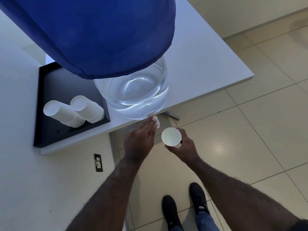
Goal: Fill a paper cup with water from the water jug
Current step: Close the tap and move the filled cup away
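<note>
Right hand (183, 147) around empty paper cup (171, 137), left hand (141, 139) fingers pinching white tap (157, 121) under water-filled jug (133, 90).

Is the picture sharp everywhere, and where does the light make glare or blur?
Head view: dim overall; bright glare on the water jug and one reflection on the floor tiles. The black tray looks smeared along its left edge. The paper cup in the right hand is fairly sharp. Wide-angle distortion bends the table edges.

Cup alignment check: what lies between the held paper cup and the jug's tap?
Nothing: the head view shows only floor between the paper cup in the right hand and the tap.
</note>
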A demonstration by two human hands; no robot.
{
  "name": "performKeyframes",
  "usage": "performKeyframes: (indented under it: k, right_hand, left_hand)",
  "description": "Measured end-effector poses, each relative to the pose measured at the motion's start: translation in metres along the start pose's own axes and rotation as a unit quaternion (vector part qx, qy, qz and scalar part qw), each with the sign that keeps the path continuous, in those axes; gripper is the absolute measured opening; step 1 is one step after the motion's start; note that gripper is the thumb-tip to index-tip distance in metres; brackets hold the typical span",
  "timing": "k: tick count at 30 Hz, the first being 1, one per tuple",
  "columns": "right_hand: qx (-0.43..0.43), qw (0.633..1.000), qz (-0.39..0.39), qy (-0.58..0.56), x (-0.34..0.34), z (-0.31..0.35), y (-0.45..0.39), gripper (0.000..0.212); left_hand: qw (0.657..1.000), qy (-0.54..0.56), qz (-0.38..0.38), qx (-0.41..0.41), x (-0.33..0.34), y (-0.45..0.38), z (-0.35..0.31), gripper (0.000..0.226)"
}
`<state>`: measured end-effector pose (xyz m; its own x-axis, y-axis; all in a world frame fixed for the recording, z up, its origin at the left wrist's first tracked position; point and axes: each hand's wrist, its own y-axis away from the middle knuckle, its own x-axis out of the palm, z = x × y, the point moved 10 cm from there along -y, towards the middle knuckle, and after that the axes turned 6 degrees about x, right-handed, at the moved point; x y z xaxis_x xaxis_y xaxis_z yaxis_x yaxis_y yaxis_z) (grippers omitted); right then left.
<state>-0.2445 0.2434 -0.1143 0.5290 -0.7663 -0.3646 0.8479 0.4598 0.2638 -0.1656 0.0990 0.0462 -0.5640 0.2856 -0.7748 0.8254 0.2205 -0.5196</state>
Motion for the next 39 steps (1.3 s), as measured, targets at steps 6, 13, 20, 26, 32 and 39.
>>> performKeyframes:
  k: [6, 13, 20, 26, 32, 39]
  right_hand:
    - [-0.011, 0.998, -0.063, -0.019, -0.036, 0.017, -0.003, 0.068]
    - [-0.059, 0.989, -0.12, -0.055, -0.077, 0.07, -0.027, 0.072]
    - [-0.068, 0.982, -0.163, -0.063, -0.102, 0.11, -0.065, 0.068]
    - [-0.048, 0.985, -0.162, -0.036, -0.101, 0.114, -0.104, 0.072]
    - [-0.016, 0.988, -0.154, -0.018, -0.088, 0.102, -0.128, 0.073]
    - [0.005, 0.988, -0.151, -0.002, -0.087, 0.092, -0.136, 0.073]
  left_hand:
    - [1.0, -0.004, -0.006, -0.025, 0.005, 0.003, 0.004, 0.027]
    - [0.999, 0.008, -0.005, -0.046, 0.0, 0.0, 0.002, 0.026]
    - [0.996, 0.029, 0.033, -0.084, -0.001, -0.002, 0.002, 0.023]
    - [0.993, 0.037, 0.068, -0.09, 0.003, -0.001, 0.007, 0.026]
    - [0.991, 0.054, 0.051, -0.108, 0.005, 0.003, 0.013, 0.026]
    - [0.991, 0.042, 0.044, -0.118, 0.004, 0.003, 0.014, 0.029]
